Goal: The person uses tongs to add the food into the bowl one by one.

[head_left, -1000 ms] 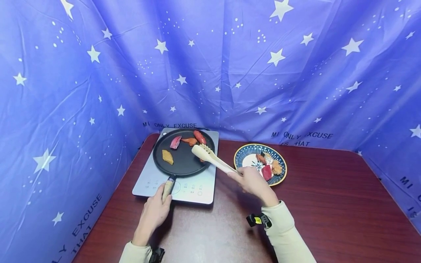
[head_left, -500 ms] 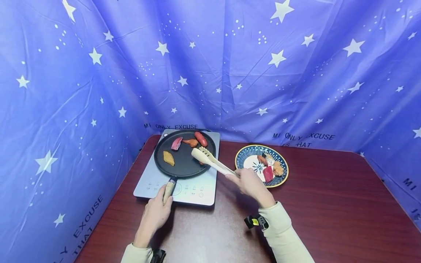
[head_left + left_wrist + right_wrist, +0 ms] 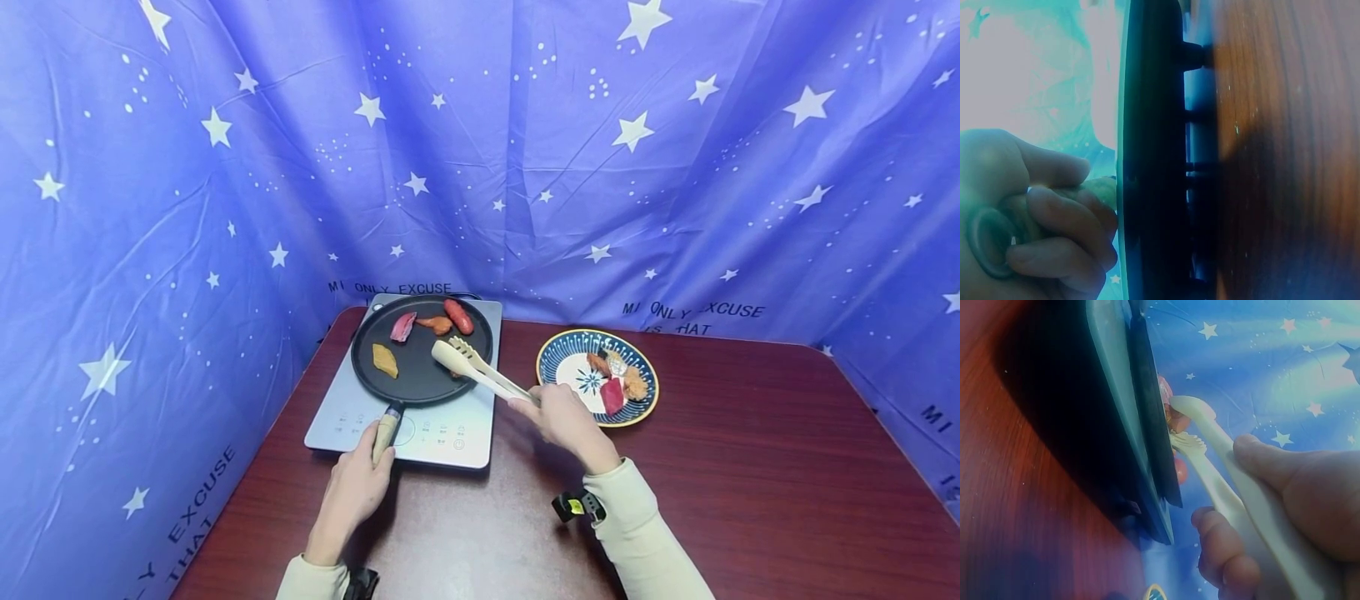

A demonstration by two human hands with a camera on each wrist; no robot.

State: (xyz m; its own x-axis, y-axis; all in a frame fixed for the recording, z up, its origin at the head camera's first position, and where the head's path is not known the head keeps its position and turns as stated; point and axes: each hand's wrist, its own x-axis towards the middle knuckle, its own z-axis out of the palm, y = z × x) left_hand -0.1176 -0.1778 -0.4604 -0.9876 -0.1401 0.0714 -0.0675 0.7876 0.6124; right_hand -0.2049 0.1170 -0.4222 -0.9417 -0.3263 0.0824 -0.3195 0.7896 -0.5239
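My left hand (image 3: 356, 487) grips the pale handle (image 3: 386, 433) of a round black frying pan (image 3: 420, 379). In my right hand (image 3: 566, 423) is a pair of cream tongs (image 3: 487, 377), held between thumb and fingers. The tong ends are parted over the pan's right side, around or above a small brownish piece, mostly hidden in the head view. Also in the pan lie a red sausage (image 3: 458, 317), an orange drumstick-shaped piece (image 3: 437, 325), a pink-and-white meat slice (image 3: 403, 327) and a yellow piece (image 3: 385, 361). The right wrist view shows the tongs (image 3: 1229, 462) from the side at the pan's surface.
The pan sits on a silver induction cooker (image 3: 442, 450) on a reddish-brown table (image 3: 735, 433). Right of it stands a blue-patterned plate (image 3: 555, 358) with several food pieces, including a dark red slice (image 3: 612, 397). A blue star curtain (image 3: 480, 167) hangs behind and at both sides.
The tong ends have shifted slightly left and down over the pan, with my right hand moving a little left. My left hand keeps its grip on the handle.
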